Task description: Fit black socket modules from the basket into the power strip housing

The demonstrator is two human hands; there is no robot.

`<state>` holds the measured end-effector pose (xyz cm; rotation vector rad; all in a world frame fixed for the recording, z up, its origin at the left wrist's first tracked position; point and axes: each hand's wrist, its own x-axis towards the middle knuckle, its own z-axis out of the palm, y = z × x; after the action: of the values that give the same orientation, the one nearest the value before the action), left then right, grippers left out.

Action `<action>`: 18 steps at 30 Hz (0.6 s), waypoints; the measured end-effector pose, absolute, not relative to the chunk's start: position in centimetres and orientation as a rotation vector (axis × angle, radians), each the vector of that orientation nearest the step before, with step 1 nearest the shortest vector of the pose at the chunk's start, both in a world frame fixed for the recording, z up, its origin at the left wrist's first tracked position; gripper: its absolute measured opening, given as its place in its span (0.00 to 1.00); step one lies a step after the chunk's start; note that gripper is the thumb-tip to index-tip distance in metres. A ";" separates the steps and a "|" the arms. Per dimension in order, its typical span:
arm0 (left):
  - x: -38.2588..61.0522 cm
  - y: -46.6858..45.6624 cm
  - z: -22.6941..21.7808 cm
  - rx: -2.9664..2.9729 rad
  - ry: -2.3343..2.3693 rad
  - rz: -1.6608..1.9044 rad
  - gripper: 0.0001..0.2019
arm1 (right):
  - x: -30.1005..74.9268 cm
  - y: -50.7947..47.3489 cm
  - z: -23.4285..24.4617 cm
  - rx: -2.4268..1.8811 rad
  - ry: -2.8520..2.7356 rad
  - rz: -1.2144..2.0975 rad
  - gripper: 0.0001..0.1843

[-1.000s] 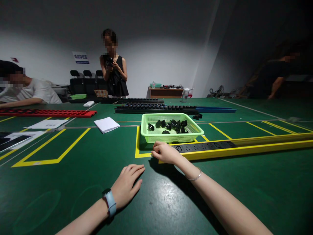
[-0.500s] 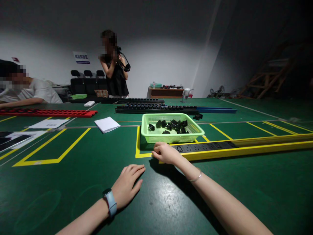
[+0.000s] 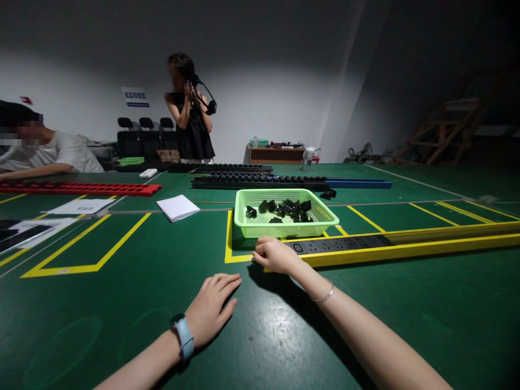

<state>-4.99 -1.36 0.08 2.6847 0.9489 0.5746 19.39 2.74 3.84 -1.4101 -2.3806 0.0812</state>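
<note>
My left hand (image 3: 214,305) lies flat on the green table with its fingers stretched out and the thumb apart; nothing is in it. Curled at the near left end of a long yellow power strip (image 3: 345,259) is my right hand (image 3: 273,253), its fingers closed on that end and partly hidden. Black socket modules (image 3: 325,246) fill the left part of the strip, while the channel further right has none. Just behind the strip stands a light green basket (image 3: 286,230) holding several small black parts (image 3: 290,206).
Yellow tape lines mark the green table (image 3: 134,303). White paper (image 3: 177,207) lies left of the basket. Black strips (image 3: 260,180) and a red rail (image 3: 81,187) lie further back. One person (image 3: 190,119) stands behind the table; another person (image 3: 69,149) leans at the left.
Both my hands stay where they were. The standing person's head and hands have shifted slightly. Otherwise the table looks the same.
</note>
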 end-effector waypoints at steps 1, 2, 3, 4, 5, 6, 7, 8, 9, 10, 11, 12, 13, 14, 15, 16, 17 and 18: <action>-5.0 -1.4 0.1 2.687 0.946 0.579 0.20 | 19.4 2.7 3.8 -1.408 -2.382 0.082 0.18; -5.0 -1.4 0.1 2.688 0.945 0.581 0.20 | 19.4 2.8 3.8 -1.406 -2.383 0.083 0.18; -5.0 -1.4 0.1 2.689 0.946 0.581 0.20 | 19.4 2.8 3.8 -1.403 -2.384 0.084 0.18; -5.0 -1.4 0.1 2.689 0.951 0.576 0.20 | 19.4 2.8 3.8 -1.401 -2.384 0.084 0.18; -5.0 -1.4 0.1 2.688 0.957 0.569 0.19 | 19.4 2.8 3.8 -1.398 -2.384 0.083 0.18; -5.0 -1.4 0.2 2.687 0.962 0.563 0.19 | 19.4 2.8 3.8 -1.396 -2.384 0.082 0.18; -5.0 -1.4 0.2 2.688 0.965 0.556 0.20 | 19.4 2.9 3.8 -1.394 -2.382 0.081 0.18; -5.0 -1.4 0.2 2.690 0.965 0.553 0.20 | 19.4 2.9 3.7 -1.392 -2.381 0.080 0.18; -5.0 -1.4 0.2 2.692 0.964 0.553 0.20 | 19.4 2.9 3.7 -1.390 -2.379 0.080 0.18; -5.0 -1.4 0.2 2.695 0.962 0.556 0.20 | 19.4 2.9 3.6 -1.388 -2.376 0.081 0.18; -5.0 -1.4 0.2 2.697 0.959 0.563 0.20 | 19.4 2.9 3.5 -1.386 -2.373 0.084 0.18; -4.9 -1.4 0.2 2.698 0.956 0.569 0.20 | 19.5 2.9 3.5 -1.384 -2.368 0.087 0.18; -5.0 -1.4 0.2 2.698 0.955 0.575 0.20 | 19.5 2.9 3.5 -1.382 -2.362 0.093 0.18; -5.0 -1.4 0.2 2.698 0.954 0.580 0.20 | 19.5 2.8 3.6 -1.379 -2.357 0.100 0.18; -5.0 -1.4 0.1 2.698 0.953 0.581 0.20 | 19.5 2.8 3.7 -1.378 -2.354 0.106 0.18; -5.0 -1.4 0.1 2.698 0.953 0.582 0.20 | 19.6 2.7 3.8 -1.367 -2.345 0.116 0.17; -5.0 -1.4 0.1 2.697 0.956 0.580 0.20 | 19.7 2.7 4.1 -1.339 -2.327 0.132 0.16; -5.0 -1.4 0.1 2.696 0.958 0.578 0.19 | 19.9 2.7 4.3 -1.295 -2.291 0.149 0.16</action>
<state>-4.99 -1.39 0.09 2.6960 0.9584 0.5775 19.89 2.72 4.33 -1.2950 -2.2915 0.1487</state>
